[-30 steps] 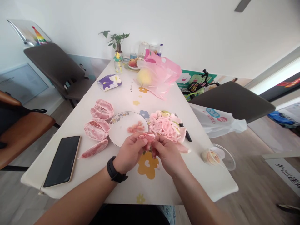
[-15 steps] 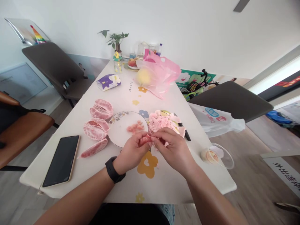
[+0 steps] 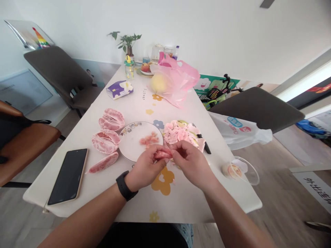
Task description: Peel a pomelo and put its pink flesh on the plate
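Above the near half of the table, the left hand has thumb and fingers closed around a pink fruit segment, while the right hand pinches at the segment's right end, fingertips nearly together. Just beyond them, a plate carries loose fruit pieces; a heap of peel crowds its right side, partly hidden by the right hand, with a black handle poking out toward the right edge. Two thick fruit sections and a thin wedge line the plate's left side. A phone takes up the near left corner, a clear tub sits toward the near right one. Farther off, a tissue pack lies by the left edge, and a pink bag with a yellow fruit spreads toward the right edge.
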Demonstrator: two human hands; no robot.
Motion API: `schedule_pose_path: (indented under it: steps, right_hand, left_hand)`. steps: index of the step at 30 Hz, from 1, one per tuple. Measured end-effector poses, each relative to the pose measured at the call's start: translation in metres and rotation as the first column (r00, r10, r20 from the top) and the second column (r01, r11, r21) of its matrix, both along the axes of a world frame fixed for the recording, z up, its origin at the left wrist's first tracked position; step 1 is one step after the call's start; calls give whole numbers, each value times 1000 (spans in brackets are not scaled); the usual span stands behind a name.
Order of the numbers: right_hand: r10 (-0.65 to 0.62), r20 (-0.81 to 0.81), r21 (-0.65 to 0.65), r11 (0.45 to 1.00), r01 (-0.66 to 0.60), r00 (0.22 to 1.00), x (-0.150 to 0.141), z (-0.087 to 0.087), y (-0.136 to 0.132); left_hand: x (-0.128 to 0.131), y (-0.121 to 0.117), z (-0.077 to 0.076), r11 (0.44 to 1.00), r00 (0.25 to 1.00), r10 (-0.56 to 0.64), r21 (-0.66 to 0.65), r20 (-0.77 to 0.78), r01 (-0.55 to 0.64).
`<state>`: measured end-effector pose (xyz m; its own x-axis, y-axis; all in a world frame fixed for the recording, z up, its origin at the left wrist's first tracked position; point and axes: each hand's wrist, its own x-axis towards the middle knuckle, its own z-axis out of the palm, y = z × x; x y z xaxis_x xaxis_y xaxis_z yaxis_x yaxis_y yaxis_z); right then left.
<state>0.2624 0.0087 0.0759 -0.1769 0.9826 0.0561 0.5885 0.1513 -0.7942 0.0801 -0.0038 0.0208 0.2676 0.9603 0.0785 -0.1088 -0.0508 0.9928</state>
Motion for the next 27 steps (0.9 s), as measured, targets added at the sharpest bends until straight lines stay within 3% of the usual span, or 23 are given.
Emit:
schedule_pose_path:
  steps: [2,4,6,11,19,27]
  right_hand:
    - [58,39,251,966,-66,998,-3,3,-8]
    - [174,76,332,924,-190,982,-4,6,-12]
    - [246,83,259,930,-259,966,-4,11,-13]
    - [296,71,39,953,-300,952,2,21,-3]
    - [244,244,32,965,-260,938,5,17,3]
    - [134,84,-66,989,-129,987,6,11,1]
  left_hand:
    - [0,0,1,1000,1000,0,-3,-26,0]
    - [-1,0,2,1000,998,-12,-8,-64,12]
    - [-1,0,4,999,995,-35,-10,-91,34]
    - [-1,0,8,994,990,-100,29,-100,103]
    - [1,0,1,984,984,-176,-8,-34,176]
    - [0,0,6,959,967,-222,-150,124,239]
